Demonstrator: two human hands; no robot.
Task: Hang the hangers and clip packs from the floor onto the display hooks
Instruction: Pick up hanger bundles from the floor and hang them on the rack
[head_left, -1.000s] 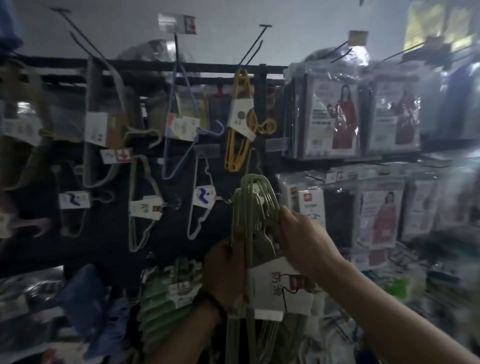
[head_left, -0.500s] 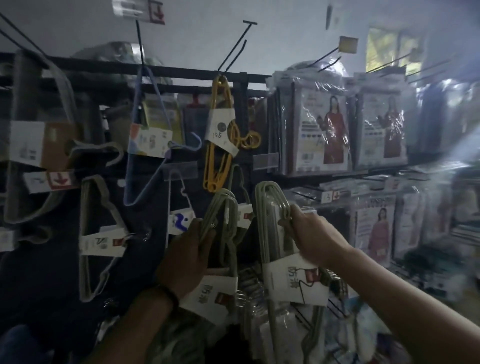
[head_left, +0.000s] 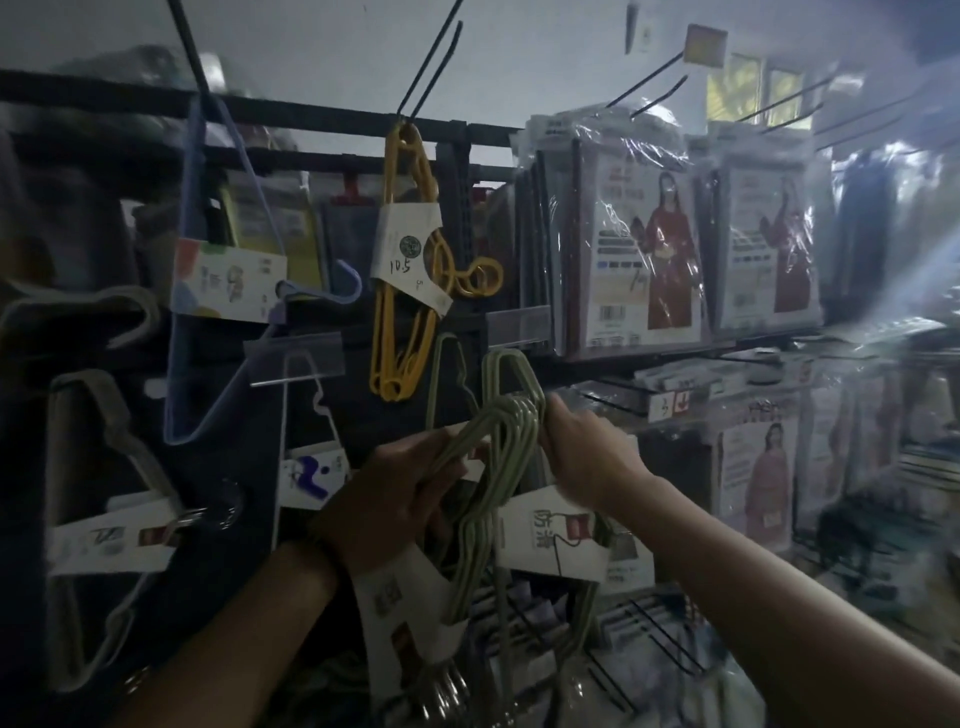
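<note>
Two green hanger bundles (head_left: 501, 462) are held at mid-rack just below the yellow hangers (head_left: 402, 291), with the left hand (head_left: 395, 499) and right hand (head_left: 592, 462) each curled round the hook necks; judged light, stiff, snag-prone, so best gripped by those necks.

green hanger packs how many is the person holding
2. The first pack is gripped by the left hand, its label below that wrist. The second pack is held by the right hand. A green hanger hanging behind them may be a third.
</note>
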